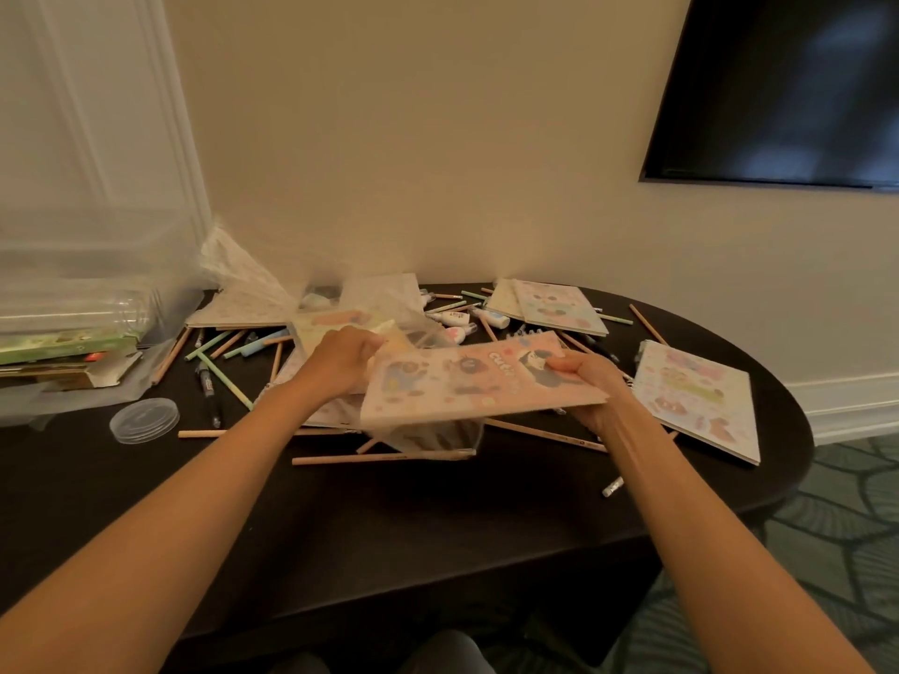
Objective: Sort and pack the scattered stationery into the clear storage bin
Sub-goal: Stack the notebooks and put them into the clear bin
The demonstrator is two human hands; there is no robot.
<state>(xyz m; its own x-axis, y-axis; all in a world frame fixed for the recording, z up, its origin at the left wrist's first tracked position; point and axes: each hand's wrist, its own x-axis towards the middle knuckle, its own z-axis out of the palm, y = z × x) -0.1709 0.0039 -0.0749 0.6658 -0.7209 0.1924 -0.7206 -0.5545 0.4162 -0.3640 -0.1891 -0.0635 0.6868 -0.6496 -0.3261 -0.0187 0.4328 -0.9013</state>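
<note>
My right hand (591, 386) grips the right end of a pink cartoon notebook (467, 381), thumb on its cover, holding it above the dark table (438, 518). My left hand (340, 360) is curled at the notebook's left end, among clear plastic wrapping (428, 437); the blur hides which of the two it holds. The clear storage bin (82, 284) stands at the far left with boxes and a clear tube inside. More notebooks (700, 396) lie on the right and at the back (559, 306). Pencils (384, 458), pens and correction tapes are scattered around.
A round clear lid (145, 420) lies on the table left of my left arm. A crumpled clear bag (238, 270) sits beside the bin. A dark screen (788, 90) hangs on the wall at the right. The table's curved right edge drops to patterned carpet.
</note>
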